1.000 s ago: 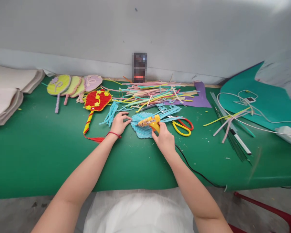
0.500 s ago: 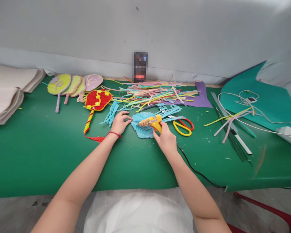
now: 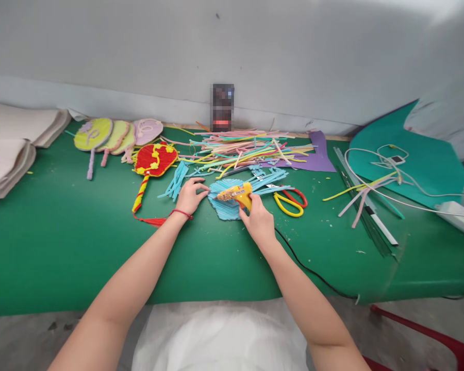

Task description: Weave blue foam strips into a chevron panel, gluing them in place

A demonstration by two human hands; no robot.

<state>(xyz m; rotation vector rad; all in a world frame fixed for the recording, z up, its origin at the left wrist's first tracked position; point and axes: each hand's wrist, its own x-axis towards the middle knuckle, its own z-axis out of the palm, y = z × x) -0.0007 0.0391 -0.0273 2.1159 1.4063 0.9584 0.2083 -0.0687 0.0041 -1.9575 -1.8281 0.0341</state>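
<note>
A light blue fan-shaped panel of pipe cleaners (image 3: 226,212) lies flat on the table in front of me. My left hand (image 3: 192,196), with a red string on its wrist, holds the panel's left edge between thumb and fingers. A yellow glue gun (image 3: 235,194) is gripped in my right hand (image 3: 258,219). Its nozzle points left, over the upper middle of the panel; whether the tip touches cannot be made out. Cut blue pipe cleaners (image 3: 177,181) lie just beyond my left hand. Longer blue pipe cleaners (image 3: 268,179) lie behind the glue gun.
Scissors with red and yellow handles (image 3: 290,204) lie right of my right hand. The glue gun's black cord (image 3: 305,264) trails rightward. A red fan (image 3: 160,159), pastel fans (image 3: 94,134) and a pipe-cleaner pile (image 3: 235,149) sit farther back. A phone (image 3: 222,107) leans against the wall.
My right hand and the glue gun have shifted slightly left across the blue panel. My left hand stays at the panel's left edge.
</note>
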